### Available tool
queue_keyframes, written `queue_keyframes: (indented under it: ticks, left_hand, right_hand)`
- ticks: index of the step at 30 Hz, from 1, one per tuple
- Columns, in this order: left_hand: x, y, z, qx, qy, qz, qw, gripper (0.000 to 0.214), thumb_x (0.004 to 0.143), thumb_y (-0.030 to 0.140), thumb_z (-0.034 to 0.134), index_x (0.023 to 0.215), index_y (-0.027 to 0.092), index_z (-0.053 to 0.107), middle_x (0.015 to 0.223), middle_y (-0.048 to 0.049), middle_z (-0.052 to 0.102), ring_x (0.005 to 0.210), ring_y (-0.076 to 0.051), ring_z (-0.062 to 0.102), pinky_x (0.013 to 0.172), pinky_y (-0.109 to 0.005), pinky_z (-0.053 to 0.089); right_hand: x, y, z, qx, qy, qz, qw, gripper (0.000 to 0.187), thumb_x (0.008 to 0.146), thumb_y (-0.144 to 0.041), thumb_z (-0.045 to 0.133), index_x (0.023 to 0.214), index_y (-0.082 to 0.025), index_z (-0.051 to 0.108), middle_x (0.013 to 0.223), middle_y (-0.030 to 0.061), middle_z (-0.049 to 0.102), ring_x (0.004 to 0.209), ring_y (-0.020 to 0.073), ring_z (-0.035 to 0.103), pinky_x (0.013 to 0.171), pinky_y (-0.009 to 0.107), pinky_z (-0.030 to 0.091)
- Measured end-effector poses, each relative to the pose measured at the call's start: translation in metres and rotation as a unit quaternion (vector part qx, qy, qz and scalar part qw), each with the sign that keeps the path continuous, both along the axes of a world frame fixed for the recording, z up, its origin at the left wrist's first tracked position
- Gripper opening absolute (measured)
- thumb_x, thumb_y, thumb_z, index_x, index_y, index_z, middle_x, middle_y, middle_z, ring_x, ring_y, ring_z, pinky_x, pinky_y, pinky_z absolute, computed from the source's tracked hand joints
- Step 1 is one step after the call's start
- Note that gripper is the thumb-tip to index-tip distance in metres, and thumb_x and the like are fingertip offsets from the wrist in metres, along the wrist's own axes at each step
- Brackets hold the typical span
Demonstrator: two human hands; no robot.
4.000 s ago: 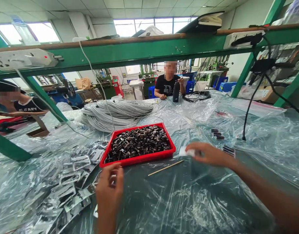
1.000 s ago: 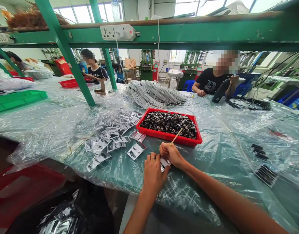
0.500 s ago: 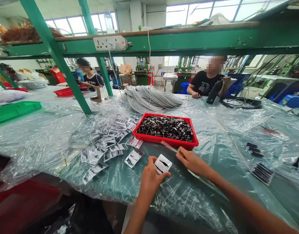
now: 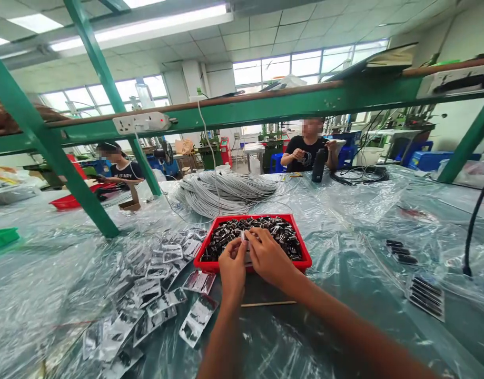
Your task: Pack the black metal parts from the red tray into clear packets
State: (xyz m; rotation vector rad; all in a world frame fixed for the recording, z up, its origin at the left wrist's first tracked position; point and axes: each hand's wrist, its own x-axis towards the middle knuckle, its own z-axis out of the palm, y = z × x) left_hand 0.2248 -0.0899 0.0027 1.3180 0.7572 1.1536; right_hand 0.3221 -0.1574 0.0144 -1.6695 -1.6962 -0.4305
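Observation:
My left hand (image 4: pixel 233 266) and my right hand (image 4: pixel 267 258) meet in front of a red tray (image 4: pixel 197 259) heaped with small black and silver metal parts (image 4: pixel 221 234). Between the fingertips of both hands is a small silver-white piece (image 4: pixel 244 236), mostly covered by the fingers. Both hands are closed on it in a pinch. Below the hands, a thin wooden stick (image 4: pixel 269 303) lies on the plastic-covered table. Flat silver packets with black marks (image 4: pixel 198 320) are spread left of my left hand, several of them overlapping.
Behind the tray lies a big coil of grey cable (image 4: pixel 226 192). Black strips (image 4: pixel 425 297) rest at the right. A green shelf frame (image 4: pixel 242 113) spans the table. Two people sit beyond it; a black bottle (image 4: pixel 319 166) stands near the right one.
My right hand has let go of the stick, which now lies on the table. Both hands have come together at the tray. The view has tilted up and shifted right.

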Motion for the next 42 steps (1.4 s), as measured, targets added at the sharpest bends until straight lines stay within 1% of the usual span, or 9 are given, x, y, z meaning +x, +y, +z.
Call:
queue_keyframes:
  ticks: [6,10,16,20,26,29,33,36,42]
  left_hand:
    - [0.012,0.036,-0.011,0.020,0.009,0.009,1.000,0.044,0.064,0.047,0.074,0.091,0.013,0.073,0.090,-0.0096,0.074,0.085,-0.024,0.067,0.078,-0.034,0.052]
    - [0.002,0.040,-0.021,0.058,0.061,0.005,0.996,0.046,0.070,0.053,0.070,0.094,0.014,0.074,0.086,-0.0076,0.074,0.081,-0.024,0.066,0.072,-0.032,0.052]
    - [-0.008,0.037,-0.016,0.095,0.114,-0.014,0.989,0.048,0.072,0.060,0.068,0.090,0.016,0.073,0.077,-0.0043,0.071,0.071,-0.020,0.063,0.062,-0.027,0.048]
    - [-0.007,0.039,-0.018,0.085,0.134,-0.018,0.987,0.054,0.068,0.066,0.067,0.086,0.015,0.071,0.075,-0.0059,0.070,0.071,-0.022,0.064,0.062,-0.029,0.049]
    - [-0.008,0.048,-0.026,0.024,0.135,0.119,0.983,0.050,0.071,0.059,0.060,0.093,0.015,0.067,0.084,-0.0084,0.070,0.079,-0.026,0.065,0.068,-0.037,0.052]
    - [-0.011,0.051,-0.027,-0.009,0.085,0.112,0.990,0.045,0.075,0.048,0.058,0.108,0.019,0.064,0.100,-0.0080,0.070,0.086,-0.025,0.066,0.073,-0.036,0.054]
    - [-0.012,0.050,-0.026,0.006,0.081,0.073,0.994,0.045,0.076,0.045,0.061,0.114,0.021,0.063,0.112,-0.0088,0.068,0.099,-0.025,0.065,0.088,-0.039,0.051]
    - [-0.010,0.049,-0.026,-0.007,0.073,0.057,0.996,0.048,0.071,0.046,0.067,0.110,0.017,0.063,0.104,-0.0105,0.070,0.098,-0.026,0.066,0.091,-0.042,0.050]
    - [-0.005,0.045,-0.031,-0.021,0.008,0.064,0.998,0.049,0.065,0.050,0.076,0.098,0.017,0.064,0.091,-0.0077,0.070,0.089,-0.025,0.067,0.085,-0.039,0.052]
  right_hand:
    - [0.006,0.039,-0.008,0.013,0.050,-0.027,0.998,0.031,0.098,-0.022,0.044,0.117,-0.009,0.065,0.113,0.0194,0.065,0.109,0.0295,0.057,0.096,0.046,0.049]
    - [0.010,0.041,-0.010,-0.012,0.137,0.011,0.990,0.021,0.097,-0.028,0.051,0.096,-0.015,0.069,0.094,0.0121,0.068,0.090,0.0240,0.062,0.084,0.038,0.050]
    - [0.031,0.040,-0.005,-0.011,0.278,0.089,0.956,0.021,0.089,-0.031,0.065,0.072,-0.018,0.068,0.070,0.0027,0.066,0.064,0.0148,0.057,0.063,0.028,0.041]
    - [0.034,0.042,-0.012,-0.019,0.204,0.099,0.974,0.013,0.084,-0.019,0.062,0.074,-0.017,0.071,0.068,0.0042,0.068,0.063,0.0157,0.058,0.064,0.027,0.042]
    - [0.038,0.043,-0.012,0.023,0.157,0.119,0.980,0.021,0.086,-0.013,0.056,0.095,-0.016,0.074,0.086,0.0083,0.074,0.076,0.0190,0.067,0.075,0.030,0.050]
    - [0.057,0.042,-0.009,0.050,0.175,0.078,0.980,0.023,0.090,-0.013,0.054,0.102,-0.018,0.073,0.099,0.0091,0.075,0.090,0.0208,0.069,0.085,0.034,0.051]
    - [0.075,0.038,-0.010,-0.046,0.069,0.031,0.996,0.018,0.086,-0.011,0.061,0.098,-0.015,0.074,0.104,0.0120,0.074,0.101,0.0258,0.066,0.094,0.043,0.050]
    - [0.066,0.036,-0.010,-0.068,0.018,0.030,0.997,0.016,0.086,-0.015,0.064,0.100,-0.014,0.072,0.108,0.0121,0.071,0.102,0.0258,0.064,0.094,0.043,0.050]
    - [0.020,0.036,-0.006,0.051,-0.032,0.068,0.996,0.021,0.092,-0.014,0.054,0.110,-0.014,0.065,0.104,0.0114,0.065,0.098,0.0212,0.060,0.091,0.037,0.054]
